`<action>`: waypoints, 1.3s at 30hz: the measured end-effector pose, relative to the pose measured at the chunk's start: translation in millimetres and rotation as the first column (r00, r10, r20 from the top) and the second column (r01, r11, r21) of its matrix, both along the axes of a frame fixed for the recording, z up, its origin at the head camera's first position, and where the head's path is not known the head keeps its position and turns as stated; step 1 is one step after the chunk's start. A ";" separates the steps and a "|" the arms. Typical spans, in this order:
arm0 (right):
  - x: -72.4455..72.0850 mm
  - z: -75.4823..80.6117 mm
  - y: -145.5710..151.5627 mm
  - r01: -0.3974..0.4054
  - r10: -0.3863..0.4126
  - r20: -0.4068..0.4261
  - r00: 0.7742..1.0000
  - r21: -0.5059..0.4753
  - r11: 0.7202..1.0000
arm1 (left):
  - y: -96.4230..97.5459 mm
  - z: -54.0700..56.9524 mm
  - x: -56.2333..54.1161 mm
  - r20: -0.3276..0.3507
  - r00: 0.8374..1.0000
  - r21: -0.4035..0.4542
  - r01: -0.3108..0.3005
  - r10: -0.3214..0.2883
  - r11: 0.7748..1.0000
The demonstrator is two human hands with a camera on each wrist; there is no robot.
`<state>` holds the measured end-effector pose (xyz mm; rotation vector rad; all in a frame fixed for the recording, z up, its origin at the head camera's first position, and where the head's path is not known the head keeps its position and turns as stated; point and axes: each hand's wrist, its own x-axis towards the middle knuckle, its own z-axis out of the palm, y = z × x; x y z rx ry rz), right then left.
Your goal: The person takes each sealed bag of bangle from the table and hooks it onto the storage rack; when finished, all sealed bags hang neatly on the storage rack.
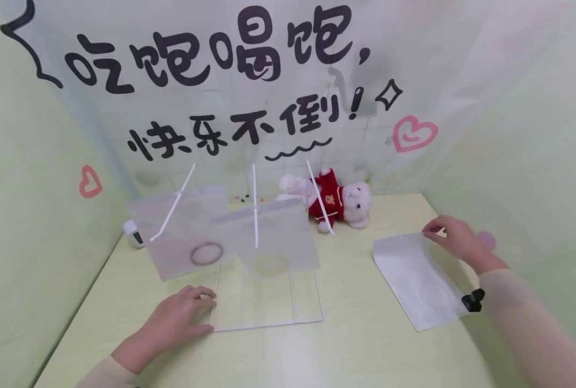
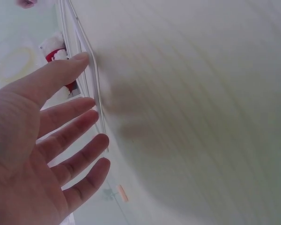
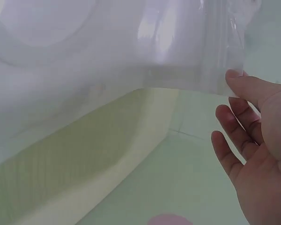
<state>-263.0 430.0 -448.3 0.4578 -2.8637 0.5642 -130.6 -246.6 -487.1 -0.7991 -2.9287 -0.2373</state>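
Observation:
My right hand (image 1: 455, 240) pinches the top corner of a clear zip bag (image 1: 409, 275) between thumb and fingers. A faint pale ring (image 1: 433, 295) shows inside that bag, whose lower part hangs close over the table's right side. My left hand (image 1: 178, 318) is at the left front corner of a white wire rack (image 1: 268, 325), its fingers spread and fingertips right at the wire. Two more clear bags hang at the rack's slanted prongs: the left bag (image 1: 171, 215) has a greyish-purple ring (image 1: 207, 254), the right bag (image 1: 288, 231) a pale yellow ring (image 1: 272, 264).
Behind the rack a plush bear (image 1: 356, 202) in a red top lies on its side. A small white object (image 1: 134, 234) with a dark patch stands at the table's left edge. Printed cloth walls surround the pale wooden table (image 1: 356, 345) at the back and sides.

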 end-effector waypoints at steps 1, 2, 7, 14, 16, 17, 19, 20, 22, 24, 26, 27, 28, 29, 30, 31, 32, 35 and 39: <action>3.5 3.3 -1.9 -0.008 0.008 -0.021 1.000 -0.001 1.000 | 0.0 0.3 -0.4 -0.001 1.000 -0.001 -0.001 0.001 1.000; 7.3 6.8 -4.1 -0.016 0.015 -0.040 0.999 -0.002 1.000 | 0.1 0.8 -0.7 -0.001 1.000 -0.001 -0.001 0.001 1.000; 26.1 21.3 -16.3 -0.058 0.056 -0.135 0.989 -0.007 0.998 | 1.3 2.9 -0.4 0.001 1.000 0.006 0.004 -0.004 1.000; 53.2 39.1 -37.0 -0.124 0.106 -0.182 0.978 -0.092 0.988 | 2.4 2.8 -0.6 -0.008 1.000 0.008 0.010 -0.010 1.000; 59.1 43.0 -42.1 -0.143 0.120 -0.192 0.974 -0.113 0.983 | 2.7 1.9 -1.0 -0.010 1.000 0.005 0.007 -0.007 1.000; 61.8 45.2 -44.8 -0.150 0.124 -0.194 0.973 -0.126 0.981 | 2.8 1.2 -1.2 -0.010 1.000 0.003 0.006 -0.006 1.000; 66.7 49.9 -50.3 -0.160 0.129 -0.199 0.972 -0.147 0.976 | 3.0 0.4 -1.2 -0.009 1.000 0.001 0.002 -0.002 1.000; 69.0 52.6 -52.9 -0.166 0.134 -0.204 0.970 -0.152 0.974 | 3.0 0.1 -1.1 -0.010 1.000 -0.002 0.002 -0.002 1.000; 73.4 58.5 -58.8 -0.183 0.145 -0.214 0.966 -0.171 0.968 | 2.9 -0.8 -1.0 -0.009 1.000 -0.004 0.001 -0.001 1.000; 77.1 64.9 -64.8 -0.211 0.168 -0.235 0.957 -0.172 0.962 | 2.9 -1.1 -0.8 -0.012 1.000 -0.006 0.004 -0.004 1.000; 80.6 71.3 -71.3 -0.238 0.190 -0.256 0.948 -0.175 0.955 | 2.9 -1.2 -0.6 -0.014 1.000 -0.009 0.003 -0.003 1.000; 82.4 74.5 -74.6 -0.251 0.200 -0.264 0.944 -0.179 0.951 | 2.9 -1.2 -0.6 -0.014 1.000 -0.011 0.003 -0.003 1.000; 84.2 77.6 -78.0 -0.263 0.209 -0.270 0.940 -0.183 0.947 | 3.0 -1.1 -0.7 -0.014 1.000 -0.014 0.003 -0.003 1.000; 86.2 80.7 -81.1 -0.278 0.222 -0.279 0.934 -0.181 0.943 | 2.9 -0.9 -0.8 -0.014 1.000 -0.017 0.003 -0.003 1.000; 88.1 83.6 -84.3 -0.292 0.234 -0.285 0.930 -0.181 0.939 | 2.9 -0.8 -0.9 -0.010 1.000 -0.019 -0.002 0.002 1.000; 90.2 86.6 -87.6 -0.305 0.244 -0.288 0.926 -0.186 0.934 | 2.8 -0.6 -1.1 -0.010 1.000 -0.021 -0.001 0.001 1.000; 92.3 89.7 -90.8 -0.320 0.258 -0.290 0.922 -0.190 0.928 | 2.8 -0.3 -1.3 -0.008 1.000 -0.022 0.000 0.000 1.000; 97.7 98.3 -100.8 -0.367 0.304 -0.289 0.908 -0.198 0.909 | 2.7 -0.4 -2.0 -0.004 1.000 -0.023 0.002 -0.003 1.000; 104.2 108.8 -114.9 -0.430 0.363 -0.290 0.886 -0.218 0.876 | 3.2 0.4 -2.3 -0.007 1.000 -0.027 0.006 -0.006 1.000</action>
